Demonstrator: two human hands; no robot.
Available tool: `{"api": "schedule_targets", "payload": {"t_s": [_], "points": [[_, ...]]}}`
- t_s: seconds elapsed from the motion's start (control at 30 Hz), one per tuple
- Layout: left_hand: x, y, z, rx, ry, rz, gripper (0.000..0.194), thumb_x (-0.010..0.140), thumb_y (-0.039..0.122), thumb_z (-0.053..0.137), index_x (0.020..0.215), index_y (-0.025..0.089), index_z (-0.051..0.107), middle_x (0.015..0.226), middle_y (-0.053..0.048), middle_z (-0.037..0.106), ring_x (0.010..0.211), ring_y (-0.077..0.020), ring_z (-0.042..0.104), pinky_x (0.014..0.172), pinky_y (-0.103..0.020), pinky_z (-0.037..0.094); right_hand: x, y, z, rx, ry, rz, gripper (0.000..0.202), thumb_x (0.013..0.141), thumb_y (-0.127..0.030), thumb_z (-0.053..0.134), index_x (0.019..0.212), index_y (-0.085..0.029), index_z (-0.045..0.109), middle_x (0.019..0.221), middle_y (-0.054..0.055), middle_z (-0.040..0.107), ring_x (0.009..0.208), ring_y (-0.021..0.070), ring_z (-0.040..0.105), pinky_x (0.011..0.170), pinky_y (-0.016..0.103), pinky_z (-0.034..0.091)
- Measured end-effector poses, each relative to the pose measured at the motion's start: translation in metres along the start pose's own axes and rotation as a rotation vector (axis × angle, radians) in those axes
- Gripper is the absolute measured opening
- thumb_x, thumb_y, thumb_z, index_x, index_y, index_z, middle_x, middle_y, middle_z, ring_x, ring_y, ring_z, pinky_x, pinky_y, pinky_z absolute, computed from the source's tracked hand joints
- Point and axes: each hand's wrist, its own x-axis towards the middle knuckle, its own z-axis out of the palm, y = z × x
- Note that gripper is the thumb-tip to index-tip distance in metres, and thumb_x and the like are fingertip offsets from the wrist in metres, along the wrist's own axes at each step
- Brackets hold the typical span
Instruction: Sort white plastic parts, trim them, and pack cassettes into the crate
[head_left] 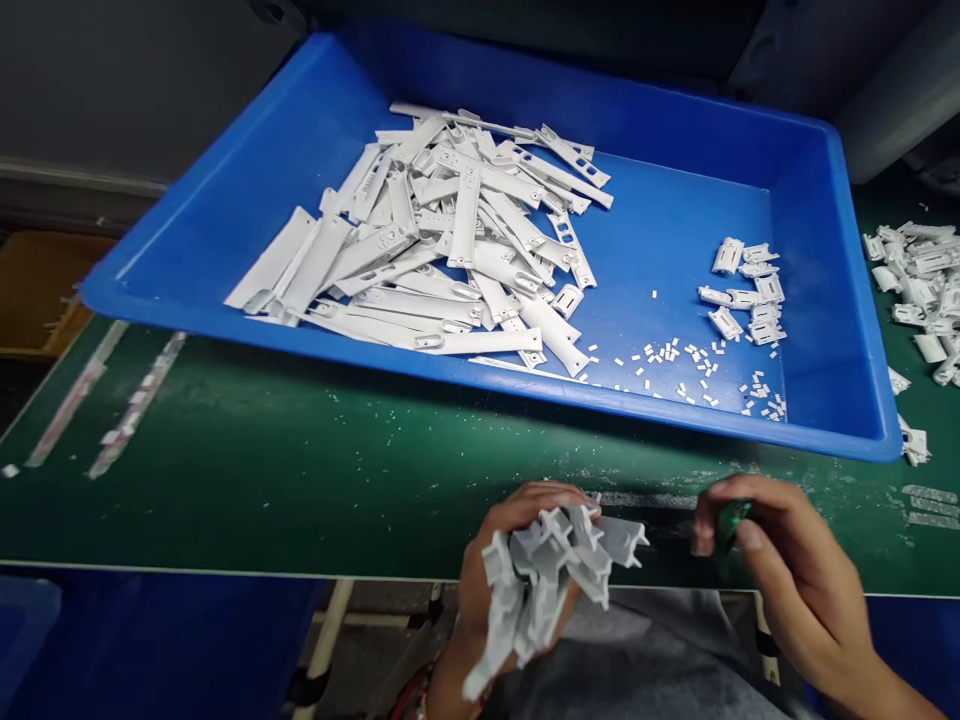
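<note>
Left hand [517,507], at six o'clock, clasps upright bundle of white plastic strips [536,575]; right hand [799,565], four o'clock, curled, pinches small green object [731,522].

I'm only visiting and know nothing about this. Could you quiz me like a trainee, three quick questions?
1. True or false: the left hand grips a bundle of white parts.
2. What colour is the small item in the right hand? A) red B) green C) yellow
3. Fill in: in the blue tray, the long white pieces heap to the ____ of the tiny chips, as pictured.

Key: 1 true; 2 B; 3 left.
</note>
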Motion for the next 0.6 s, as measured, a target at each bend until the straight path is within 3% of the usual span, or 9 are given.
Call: {"api": "schedule_targets", "payload": {"t_s": [0.07, 0.13, 0.2, 0.33, 0.47, 0.6], "points": [[0.005, 0.006, -0.006, 0.147, -0.095, -0.044, 0.019, 0.074, 0.020, 0.074, 0.092, 0.022, 0.069, 0.088, -0.007, 0.074, 0.077, -0.0254, 0.072, 0.065, -0.033, 0.061, 0.008, 0.002, 0.003, 0.100, -0.094, 0.007, 0.020, 0.102, -0.023, 0.033, 0.104, -0.022, 0.053, 0.078, 0.001, 0.055, 0.064, 0.0125, 0.056, 0.058, 0.023, 0.049], [0.007, 0.010, -0.010, 0.265, -0.156, -0.007, 0.026, 0.068, 0.015, 0.074, 0.093, 0.020, 0.067, 0.087, -0.006, 0.073, 0.075, -0.0252, 0.071, 0.067, -0.034, 0.061, 0.017, -0.001, 0.009, 0.060, -0.173, -0.036, 0.023, 0.103, -0.028, 0.030, 0.095, -0.022, 0.051, 0.076, 0.000, 0.052, 0.064, 0.0130, 0.053, 0.057, 0.023, 0.047], [0.007, 0.010, -0.007, 0.247, -0.117, 0.044, 0.033, 0.065, 0.012, 0.073, 0.096, 0.020, 0.063, 0.086, -0.004, 0.072, 0.074, -0.0243, 0.071, 0.068, -0.034, 0.061, 0.024, -0.008, 0.017, -0.042, -0.199, -0.105, 0.021, 0.102, -0.028, 0.034, 0.092, -0.021, 0.052, 0.074, 0.000, 0.054, 0.065, 0.0131, 0.054, 0.058, 0.023, 0.046], [0.005, 0.008, 0.007, 0.071, 0.028, 0.071, 0.030, 0.067, 0.014, 0.073, 0.093, 0.023, 0.062, 0.080, -0.001, 0.071, 0.071, -0.0216, 0.071, 0.062, -0.029, 0.061, 0.023, -0.022, 0.025, -0.181, -0.074, -0.241, 0.016, 0.096, -0.014, 0.041, 0.095, -0.020, 0.056, 0.074, 0.000, 0.061, 0.062, 0.0114, 0.058, 0.058, 0.021, 0.047], [0.003, 0.009, 0.011, 0.010, 0.008, 0.113, 0.041, 0.070, 0.015, 0.078, 0.106, 0.027, 0.063, 0.085, -0.002, 0.074, 0.072, -0.0214, 0.071, 0.067, -0.033, 0.062, 0.015, -0.025, 0.020, -0.337, -0.019, -0.323, 0.024, 0.091, -0.007, 0.046, 0.109, -0.016, 0.061, 0.079, 0.004, 0.067, 0.067, 0.0146, 0.063, 0.060, 0.024, 0.049], [0.004, 0.005, 0.008, -0.022, -0.068, 0.190, 0.048, 0.075, 0.019, 0.082, 0.118, 0.024, 0.062, 0.091, -0.004, 0.075, 0.080, -0.0208, 0.071, 0.077, -0.032, 0.060, 0.013, -0.025, 0.013, -0.413, -0.014, -0.327, 0.032, 0.090, -0.010, 0.045, 0.117, -0.015, 0.063, 0.082, 0.007, 0.067, 0.069, 0.0171, 0.062, 0.059, 0.027, 0.050]]}}
